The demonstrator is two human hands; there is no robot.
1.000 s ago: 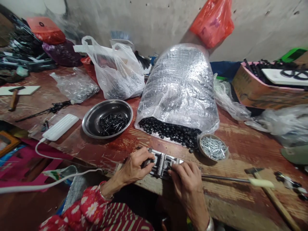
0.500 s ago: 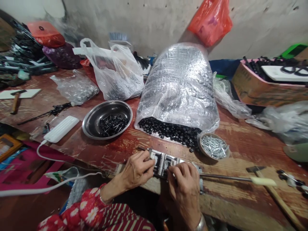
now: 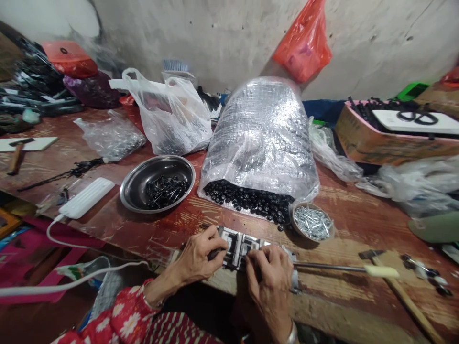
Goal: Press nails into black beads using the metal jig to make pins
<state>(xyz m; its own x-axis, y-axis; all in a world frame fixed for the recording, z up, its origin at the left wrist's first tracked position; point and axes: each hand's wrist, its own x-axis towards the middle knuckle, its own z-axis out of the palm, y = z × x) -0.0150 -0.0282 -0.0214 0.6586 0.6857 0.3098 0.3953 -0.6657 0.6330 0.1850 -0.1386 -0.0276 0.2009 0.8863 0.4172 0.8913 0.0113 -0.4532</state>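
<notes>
A metal clamping fixture (image 3: 237, 252) with bright plates and dark slots lies at the table's front edge. A long rod runs right from it to a pale yellow handle (image 3: 382, 271). My left hand (image 3: 201, 255) is at the fixture's left end, fingers curled in with a dark bit showing between thumb and forefinger; its kind is unclear. My right hand (image 3: 270, 277) bends over the right part, thumb and fingertips closed together against the fixture. Whatever those fingertips hold is hidden. Behind the fixture, small round black caps (image 3: 247, 198) spill from a silvery padded bag (image 3: 261, 138).
A bowl of silver nails (image 3: 312, 222) stands behind my right hand. Left of the bag is a steel basin (image 3: 129, 184) with black-headed nails (image 3: 167, 191). A hammer (image 3: 394, 286) lies at right, a white power strip (image 3: 88, 197) at left. A cardboard box (image 3: 380, 138) stands back right.
The whole view has shifted slightly, so most things sit a little lower and further left. Both hands stay at the fixture; the left fingers have moved slightly, showing a dark bit between them.
</notes>
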